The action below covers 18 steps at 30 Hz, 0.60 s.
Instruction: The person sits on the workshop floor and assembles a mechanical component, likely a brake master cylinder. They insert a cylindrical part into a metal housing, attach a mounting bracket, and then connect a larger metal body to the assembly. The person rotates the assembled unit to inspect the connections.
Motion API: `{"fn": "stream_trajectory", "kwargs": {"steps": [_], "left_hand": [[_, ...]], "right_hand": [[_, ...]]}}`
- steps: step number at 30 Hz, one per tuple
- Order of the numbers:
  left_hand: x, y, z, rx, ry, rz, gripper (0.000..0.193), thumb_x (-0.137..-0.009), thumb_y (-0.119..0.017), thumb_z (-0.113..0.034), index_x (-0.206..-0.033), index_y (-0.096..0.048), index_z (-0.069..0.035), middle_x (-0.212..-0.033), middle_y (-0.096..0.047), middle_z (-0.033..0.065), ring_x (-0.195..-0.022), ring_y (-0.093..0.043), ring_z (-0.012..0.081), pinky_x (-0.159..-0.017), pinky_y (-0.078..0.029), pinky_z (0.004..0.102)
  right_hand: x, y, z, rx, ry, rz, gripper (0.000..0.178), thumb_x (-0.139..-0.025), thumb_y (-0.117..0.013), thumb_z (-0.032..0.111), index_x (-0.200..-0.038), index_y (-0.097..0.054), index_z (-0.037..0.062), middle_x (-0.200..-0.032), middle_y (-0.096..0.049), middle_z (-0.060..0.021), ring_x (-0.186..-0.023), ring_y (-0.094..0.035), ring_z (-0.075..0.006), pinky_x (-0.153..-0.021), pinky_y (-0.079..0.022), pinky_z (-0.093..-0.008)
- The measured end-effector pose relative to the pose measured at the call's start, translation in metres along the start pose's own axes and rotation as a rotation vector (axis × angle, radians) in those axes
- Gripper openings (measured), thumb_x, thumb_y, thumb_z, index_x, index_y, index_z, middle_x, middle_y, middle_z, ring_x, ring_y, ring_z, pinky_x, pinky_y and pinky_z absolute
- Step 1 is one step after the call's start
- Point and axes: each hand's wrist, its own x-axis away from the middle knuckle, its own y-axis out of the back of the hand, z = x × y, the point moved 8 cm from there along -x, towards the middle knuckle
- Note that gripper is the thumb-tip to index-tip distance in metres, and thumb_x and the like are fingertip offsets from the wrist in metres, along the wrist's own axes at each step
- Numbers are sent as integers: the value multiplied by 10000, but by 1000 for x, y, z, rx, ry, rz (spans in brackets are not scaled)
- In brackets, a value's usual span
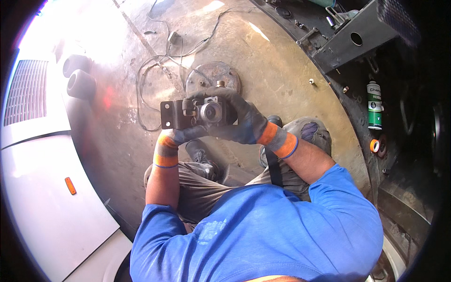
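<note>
Both my hands wear dark gloves with orange and grey cuffs. Between them, in front of my knees, I hold a black and silver metal valve-like part. A flat black bracket with two holes juts from its left side, a round silver port faces up, and a brass fitting sits at its far end. My left hand supports it from below, its fingers partly hidden. My right hand wraps over its far and right sides. Beyond the part, a round rusty metal plate lies on the floor.
Thin cables lie looped on the stained concrete floor. A white vehicle panel stands at left, near dark cylindrical objects. At right are a green and white spray can, an orange tape roll and a dark metal frame.
</note>
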Motion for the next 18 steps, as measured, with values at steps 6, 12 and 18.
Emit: {"fn": "stream_trajectory", "kwargs": {"steps": [6,12,18], "left_hand": [[-5,-2,0,230,19,5,711,-674,-871,-253,-1274,-539,-67,-1178,-587,71,-1041,-583,216,-856,-491,346],[-4,-1,1,116,1,-23,702,-680,-873,-347,-1259,-569,-92,-1208,-614,65,-1120,-578,219,-939,-478,370],[1,0,5,151,3,-1,698,-695,-865,-323,-1272,-557,-79,-1216,-606,76,-1125,-572,218,-939,-475,373]], "right_hand": [[1,0,-3,-46,41,-31,737,-784,-788,83,-1394,-376,80,-1365,-520,-132,-1231,-524,-209,-1019,-450,-370],[3,3,0,-42,18,-42,752,-771,-805,102,-1392,-382,76,-1351,-526,-128,-1228,-521,-203,-1015,-450,-363],[-1,2,8,63,90,-51,727,-753,-799,52,-1349,-384,77,-1331,-524,-133,-1223,-524,-205,-1023,-460,-352]]}}
